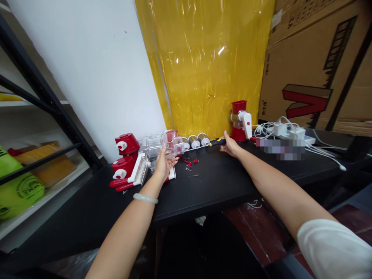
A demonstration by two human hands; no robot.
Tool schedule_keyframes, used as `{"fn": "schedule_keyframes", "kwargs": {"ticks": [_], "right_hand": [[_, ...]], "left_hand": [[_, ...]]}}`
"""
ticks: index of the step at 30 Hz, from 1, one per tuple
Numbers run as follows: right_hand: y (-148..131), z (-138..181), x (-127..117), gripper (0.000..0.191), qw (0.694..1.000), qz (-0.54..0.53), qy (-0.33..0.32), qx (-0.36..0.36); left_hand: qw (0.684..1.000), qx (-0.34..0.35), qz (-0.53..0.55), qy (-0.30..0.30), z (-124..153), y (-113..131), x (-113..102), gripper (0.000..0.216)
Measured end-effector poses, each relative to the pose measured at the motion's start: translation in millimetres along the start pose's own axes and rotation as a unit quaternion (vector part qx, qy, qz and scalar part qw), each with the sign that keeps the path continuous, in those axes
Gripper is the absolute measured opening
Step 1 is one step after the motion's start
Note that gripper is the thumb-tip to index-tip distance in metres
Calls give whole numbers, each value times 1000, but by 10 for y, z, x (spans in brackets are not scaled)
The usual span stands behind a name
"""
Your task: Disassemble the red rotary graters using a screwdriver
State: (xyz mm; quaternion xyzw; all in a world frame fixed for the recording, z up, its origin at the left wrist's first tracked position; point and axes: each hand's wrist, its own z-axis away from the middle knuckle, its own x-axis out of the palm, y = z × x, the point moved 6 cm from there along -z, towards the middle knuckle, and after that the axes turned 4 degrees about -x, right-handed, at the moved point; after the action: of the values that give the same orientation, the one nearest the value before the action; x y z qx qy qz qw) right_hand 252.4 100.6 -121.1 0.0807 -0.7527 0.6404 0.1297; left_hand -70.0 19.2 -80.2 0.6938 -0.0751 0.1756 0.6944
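My left hand (165, 164) has its fingers spread, with the thumb up against a clear plastic housing (151, 146) in my line of sight; whether it touches is unclear. My right hand (231, 146) is around the end of a screwdriver (217, 142) with a black and yellow handle. Its long shaft points left toward the clear parts. Behind the shaft lie several metal grater drums (194, 142) with white ends. Small red parts and screws (188, 162) are scattered between my hands. Beside my left hand are white crank handles with red grips (124, 183).
Two red grater bases (127, 143) are stacked at left. An assembled red and white rotary grater (239, 122) stands at right. Beyond it are white chargers and cables (287, 131). A yellow plastic curtain (209, 69) and a cardboard box (308, 66) rise behind the black table (203, 193).
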Motion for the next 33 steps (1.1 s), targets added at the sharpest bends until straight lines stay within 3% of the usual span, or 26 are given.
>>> {"fn": "schedule_keyframes", "kwargs": {"ticks": [3,7,11,13,16,19,24,27,30,33], "right_hand": [[10,-29,-17,30,998,58,14,-32],[-33,-7,-4,8,997,-74,2,-15],[-86,17,18,11,988,-152,-19,0],[-63,5,11,11,993,-120,-13,1],[11,-29,-27,32,1000,7,14,-5],[61,-45,-28,34,996,84,14,-15],[11,-4,15,16,998,-62,-17,-3],[-48,27,44,19,990,-135,-45,12],[-38,21,35,14,993,-110,-35,17],[-4,-7,-10,32,1000,12,6,-7]], "left_hand": [[1000,3,4,0,1,7,-4,50],[1000,1,1,-3,8,4,0,51],[1000,1,-9,-7,11,-2,7,53],[1000,1,-8,-10,8,-4,8,53],[1000,1,0,-7,-2,-2,-2,51],[1000,3,8,-1,-12,0,-17,50],[1000,1,11,0,-4,2,-14,51],[1000,1,2,-10,14,3,9,49],[1000,-1,-4,-16,23,1,20,50],[1000,-2,2,-9,19,5,6,53]]}}
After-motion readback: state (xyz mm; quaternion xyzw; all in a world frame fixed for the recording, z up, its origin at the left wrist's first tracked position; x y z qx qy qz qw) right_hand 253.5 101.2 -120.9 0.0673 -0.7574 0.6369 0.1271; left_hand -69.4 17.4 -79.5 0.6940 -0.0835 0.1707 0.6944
